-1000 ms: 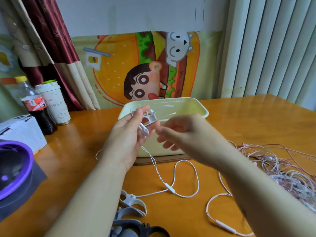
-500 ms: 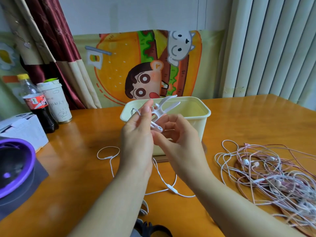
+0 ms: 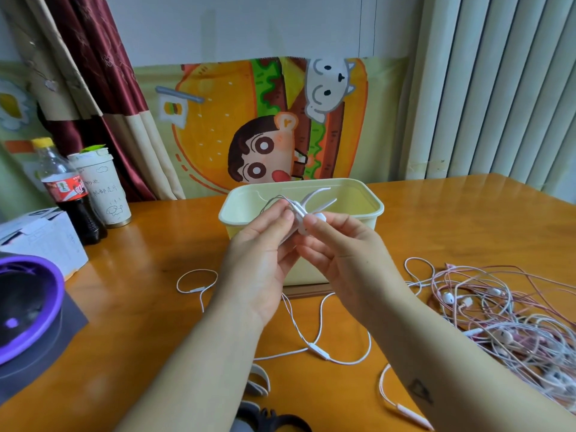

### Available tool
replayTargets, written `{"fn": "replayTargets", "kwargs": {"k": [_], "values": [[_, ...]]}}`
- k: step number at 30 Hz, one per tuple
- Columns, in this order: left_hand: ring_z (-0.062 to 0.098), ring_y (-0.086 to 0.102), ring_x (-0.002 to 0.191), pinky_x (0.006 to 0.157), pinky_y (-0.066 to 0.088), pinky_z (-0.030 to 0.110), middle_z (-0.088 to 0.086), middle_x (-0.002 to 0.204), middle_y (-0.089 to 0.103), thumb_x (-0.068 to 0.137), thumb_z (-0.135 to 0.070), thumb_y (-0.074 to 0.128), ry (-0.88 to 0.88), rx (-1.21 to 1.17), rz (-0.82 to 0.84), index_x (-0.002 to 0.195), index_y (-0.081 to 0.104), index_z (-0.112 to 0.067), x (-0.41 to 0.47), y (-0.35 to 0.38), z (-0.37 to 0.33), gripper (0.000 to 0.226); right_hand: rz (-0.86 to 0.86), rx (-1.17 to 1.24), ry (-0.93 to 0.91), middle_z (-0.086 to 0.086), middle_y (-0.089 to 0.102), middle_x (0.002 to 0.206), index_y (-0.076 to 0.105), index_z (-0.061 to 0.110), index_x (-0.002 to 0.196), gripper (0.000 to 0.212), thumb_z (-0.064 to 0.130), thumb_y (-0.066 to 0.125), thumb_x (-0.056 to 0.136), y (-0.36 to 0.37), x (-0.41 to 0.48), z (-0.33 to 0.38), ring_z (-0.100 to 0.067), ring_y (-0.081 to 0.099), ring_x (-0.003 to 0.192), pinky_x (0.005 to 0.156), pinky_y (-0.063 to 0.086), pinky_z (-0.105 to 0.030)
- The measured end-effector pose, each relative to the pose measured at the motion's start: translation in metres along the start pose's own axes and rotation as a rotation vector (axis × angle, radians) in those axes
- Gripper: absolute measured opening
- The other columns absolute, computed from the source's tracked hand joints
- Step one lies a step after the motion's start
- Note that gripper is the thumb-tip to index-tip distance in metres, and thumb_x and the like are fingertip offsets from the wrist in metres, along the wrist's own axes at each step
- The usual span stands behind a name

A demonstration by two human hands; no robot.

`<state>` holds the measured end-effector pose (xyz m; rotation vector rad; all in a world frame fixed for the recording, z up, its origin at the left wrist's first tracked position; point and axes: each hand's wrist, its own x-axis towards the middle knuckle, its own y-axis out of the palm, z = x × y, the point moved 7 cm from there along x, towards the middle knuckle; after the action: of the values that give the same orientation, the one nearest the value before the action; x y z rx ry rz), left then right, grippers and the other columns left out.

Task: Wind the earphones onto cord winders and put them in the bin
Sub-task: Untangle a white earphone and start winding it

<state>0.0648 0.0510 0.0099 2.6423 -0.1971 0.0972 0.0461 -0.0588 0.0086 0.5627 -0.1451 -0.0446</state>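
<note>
A white cord winder [image 3: 311,204] with two upswept prongs is held in front of the pale yellow bin [image 3: 367,213]. My left hand [image 3: 265,254] pinches the winder and the white earphone cord at its left side. My right hand [image 3: 339,247] pinches the winder's lower end with thumb and fingers. The white earphone cable [image 3: 318,350] hangs from my hands and loops over the wooden table. A tangled pile of white and pink earphones [image 3: 505,319] lies on the table at the right.
Spare winders, white [image 3: 258,381] and black [image 3: 274,420], lie at the near edge. A cola bottle [image 3: 67,194], paper cup [image 3: 104,191], white box [image 3: 43,238] and purple-rimmed device [image 3: 25,310] stand at the left. A loose pink earphone [image 3: 405,410] lies near right.
My right hand came in from the right and closed on the winder's lower end. Both hands now hold the winder together in front of the bin.
</note>
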Motion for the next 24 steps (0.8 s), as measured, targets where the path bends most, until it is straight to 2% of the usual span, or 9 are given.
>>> {"fn": "replayTargets", "kwargs": {"k": [4, 7, 11, 14, 17, 20, 24], "values": [[0.010, 0.071, 0.095, 0.081, 0.050, 0.027, 0.000, 0.101, 0.076, 0.087, -0.025, 0.064, 0.014, 0.149, 0.004, 0.110, 0.071, -0.021, 0.002, -0.006, -0.004, 0.024, 0.029, -0.039, -0.003, -0.019, 0.067, 0.090, 0.059, -0.002, 0.101, 0.024, 0.007, 0.069, 0.080, 0.002, -0.001, 0.002, -0.018, 0.067, 0.070, 0.067, 0.058, -0.023], [0.012, 0.070, 0.094, 0.083, 0.049, 0.028, 0.001, 0.099, 0.076, 0.077, -0.030, 0.068, 0.058, 0.231, 0.011, 0.098, 0.074, -0.020, 0.003, -0.009, -0.012, 0.024, 0.042, -0.158, -0.053, -0.016, 0.067, 0.082, 0.060, -0.002, 0.096, 0.021, 0.007, 0.070, 0.080, 0.005, -0.003, 0.007, -0.017, 0.066, 0.067, 0.068, 0.058, -0.024], [0.017, 0.072, 0.097, 0.086, 0.053, 0.030, 0.004, 0.096, 0.077, 0.086, -0.023, 0.067, 0.127, 0.319, -0.015, 0.100, 0.071, -0.016, 0.004, -0.014, -0.021, 0.016, 0.037, -0.396, -0.198, -0.010, 0.070, 0.077, 0.064, 0.007, 0.084, 0.010, 0.012, 0.072, 0.080, 0.009, -0.006, 0.017, -0.016, 0.068, 0.069, 0.071, 0.059, -0.028], [0.018, 0.072, 0.097, 0.083, 0.054, 0.030, 0.004, 0.097, 0.076, 0.087, -0.021, 0.067, 0.166, 0.326, -0.050, 0.100, 0.071, -0.015, 0.005, -0.016, -0.025, 0.015, 0.059, -0.415, -0.232, -0.006, 0.072, 0.076, 0.068, 0.010, 0.086, 0.009, 0.019, 0.068, 0.083, 0.010, -0.007, 0.020, -0.014, 0.068, 0.072, 0.074, 0.058, -0.028], [0.017, 0.071, 0.096, 0.081, 0.054, 0.029, 0.002, 0.096, 0.076, 0.087, -0.022, 0.067, 0.178, 0.337, -0.076, 0.101, 0.070, -0.016, 0.006, -0.018, -0.026, 0.015, 0.056, -0.412, -0.236, -0.005, 0.073, 0.077, 0.071, 0.011, 0.088, 0.010, 0.018, 0.065, 0.087, 0.009, -0.006, 0.021, -0.013, 0.068, 0.073, 0.074, 0.058, -0.027], [0.016, 0.072, 0.095, 0.081, 0.056, 0.030, 0.000, 0.095, 0.076, 0.087, -0.023, 0.068, 0.185, 0.367, -0.090, 0.102, 0.071, -0.016, 0.005, -0.018, -0.026, 0.017, 0.050, -0.516, -0.305, -0.001, 0.074, 0.080, 0.071, 0.019, 0.085, 0.005, 0.018, 0.066, 0.086, 0.011, -0.007, 0.026, -0.012, 0.069, 0.075, 0.073, 0.058, -0.025], [0.015, 0.073, 0.092, 0.082, 0.058, 0.032, -0.001, 0.092, 0.077, 0.087, -0.023, 0.068, 0.205, 0.389, -0.103, 0.100, 0.071, -0.017, 0.004, -0.018, -0.028, 0.014, 0.041, -0.634, -0.402, 0.007, 0.073, 0.077, 0.070, 0.025, 0.083, 0.011, 0.014, 0.070, 0.084, 0.013, -0.009, 0.033, -0.005, 0.069, 0.074, 0.071, 0.055, -0.018]]}}
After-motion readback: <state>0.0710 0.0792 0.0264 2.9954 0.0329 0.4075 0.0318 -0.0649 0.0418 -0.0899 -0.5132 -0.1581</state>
